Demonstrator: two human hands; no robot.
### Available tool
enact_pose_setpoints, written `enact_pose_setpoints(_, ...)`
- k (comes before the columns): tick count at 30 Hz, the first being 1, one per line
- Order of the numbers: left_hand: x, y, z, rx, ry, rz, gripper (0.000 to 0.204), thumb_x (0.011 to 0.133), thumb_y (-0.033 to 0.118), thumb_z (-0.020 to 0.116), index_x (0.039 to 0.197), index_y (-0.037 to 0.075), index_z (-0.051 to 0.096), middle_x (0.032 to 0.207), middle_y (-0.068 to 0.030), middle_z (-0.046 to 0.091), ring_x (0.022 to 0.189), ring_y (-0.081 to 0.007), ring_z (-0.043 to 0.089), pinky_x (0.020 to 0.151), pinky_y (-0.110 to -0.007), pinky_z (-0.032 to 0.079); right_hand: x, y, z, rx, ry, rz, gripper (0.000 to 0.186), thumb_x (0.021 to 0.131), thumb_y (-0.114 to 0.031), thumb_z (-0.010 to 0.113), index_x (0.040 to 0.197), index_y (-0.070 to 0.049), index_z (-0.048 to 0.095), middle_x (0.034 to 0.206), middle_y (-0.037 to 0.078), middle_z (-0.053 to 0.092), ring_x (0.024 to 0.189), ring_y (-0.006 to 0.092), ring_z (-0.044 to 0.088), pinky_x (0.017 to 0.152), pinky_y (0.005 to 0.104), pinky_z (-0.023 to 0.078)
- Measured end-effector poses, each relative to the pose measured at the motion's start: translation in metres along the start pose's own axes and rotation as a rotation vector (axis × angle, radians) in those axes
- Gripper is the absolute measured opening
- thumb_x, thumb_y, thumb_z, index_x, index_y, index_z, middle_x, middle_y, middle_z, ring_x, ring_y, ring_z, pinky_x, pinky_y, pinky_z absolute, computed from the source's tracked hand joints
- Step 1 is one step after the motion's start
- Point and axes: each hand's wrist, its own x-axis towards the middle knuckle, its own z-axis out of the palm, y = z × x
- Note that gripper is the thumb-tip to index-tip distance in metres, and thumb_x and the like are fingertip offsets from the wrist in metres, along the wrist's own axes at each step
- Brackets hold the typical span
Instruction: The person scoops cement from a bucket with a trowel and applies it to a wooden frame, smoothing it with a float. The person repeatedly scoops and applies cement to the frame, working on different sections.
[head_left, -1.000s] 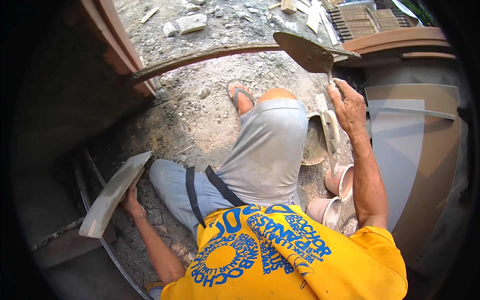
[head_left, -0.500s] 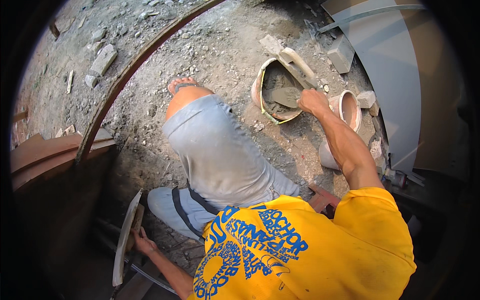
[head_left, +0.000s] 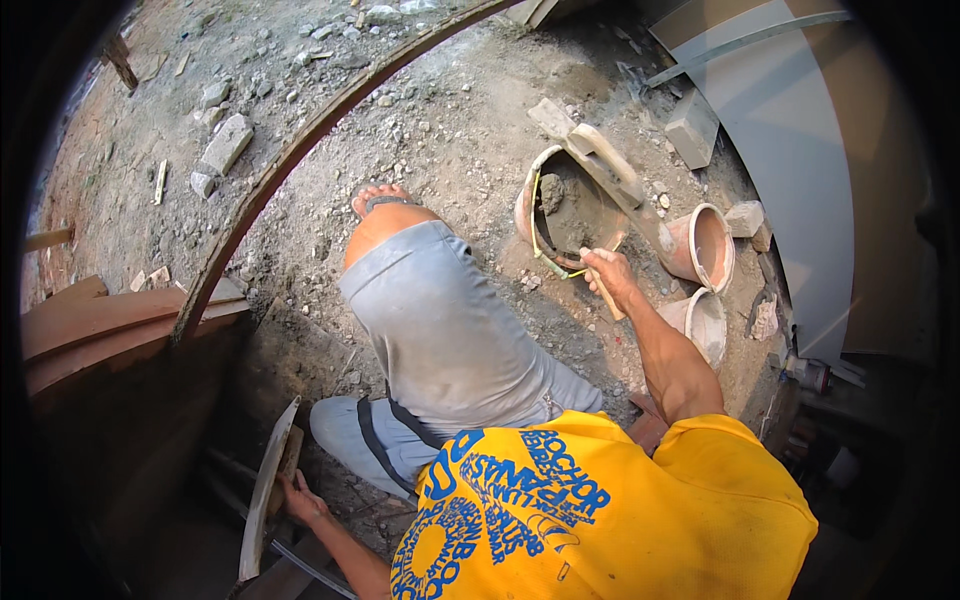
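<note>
My right hand is closed around the wooden handle of a trowel, at the near right rim of a bucket. The trowel's blade is not clearly visible; it dips toward the inside. Grey wet mortar lines the bucket, with a lump at its left side. A long float with a raised grip lies across the bucket's far right rim. Low at the left, my left hand grips the wooden back of a flat pale board, seen nearly edge-on and tilted upright. Some of its fingers are hidden behind the wood.
Two more buckets, an upper one and a lower one, stand right of the mortar. Concrete blocks sit by large leaning sheets. A curved-looking wooden strip crosses the left. Rubble covers the ground.
My right hand has drawn the trowel back toward me, to the bucket's near rim; its blade, seen lying on the mortar before, is now mostly hidden. My left hand still holds the board.
</note>
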Motion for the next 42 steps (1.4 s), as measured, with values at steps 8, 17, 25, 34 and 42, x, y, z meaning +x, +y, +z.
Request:
enact_pose_setpoints(8,0.002,-0.013,-0.002,-0.135,0.102,-0.044,0.062,0.098,0.021,0.076,0.15,0.001,0.048,0.15,-0.0104,0.053,0.137,-0.025,0.052,0.119,-0.05,0.044,-0.021,-0.064,-0.024,-0.188,0.248,-0.467,0.029,0.093,-0.03,0.077,0.09,-0.003,0.067,0.07,-0.001,0.057,0.057,0.0084,0.052,0.048,0.0262,0.044)
enact_pose_setpoints(17,-0.002,-0.042,0.006,-0.266,0.142,0.054,0.072,0.091,0.016,0.081,0.151,0.004,0.044,0.148,-0.0142,0.052,0.133,-0.029,0.054,0.112,-0.05,0.045,-0.116,-0.328,0.073,-0.819,0.013,-1.187,0.025,0.093,-0.023,0.075,0.1,0.0,0.068,0.073,-0.005,0.049,0.066,0.0066,0.041,0.058,0.0262,0.035)
enact_pose_setpoints(25,-0.018,-0.045,0.017,-0.012,0.215,0.118,0.053,0.089,0.021,0.081,0.134,-0.001,0.063,0.133,-0.0154,0.067,0.123,-0.0274,0.06,0.108,-0.042,0.045,-0.225,-0.368,0.301,-1.207,-0.786,-1.404,0.033,0.084,-0.022,0.083,0.099,0.005,0.071,0.071,0.008,0.059,0.062,0.0142,0.051,0.059,0.0318,0.044)
enact_pose_setpoints(34,-0.023,-0.107,0.013,0.641,0.261,0.186,0.042,0.106,0.031,0.058,0.141,0.008,0.059,0.147,-0.0156,0.058,0.135,-0.0358,0.052,0.114,-0.048,0.04,-0.24,-0.313,0.484,-1.647,-1.469,-0.163,0.029,0.094,-0.031,0.075,0.093,-0.002,0.073,0.074,0.002,0.067,0.07,0.0125,0.065,0.066,0.0295,0.053)
enact_pose_setpoints(42,-0.025,-0.115,0.006,0.619,0.302,0.152,0.045,0.105,0.034,0.059,0.141,0.006,0.058,0.144,-0.0166,0.059,0.134,-0.037,0.052,0.113,-0.05,0.04,-0.298,-0.382,0.505,-1.544,-1.258,-1.014,0.034,0.097,-0.031,0.07,0.101,0.002,0.075,0.07,0.007,0.065,0.064,0.0152,0.064,0.06,0.0314,0.05)
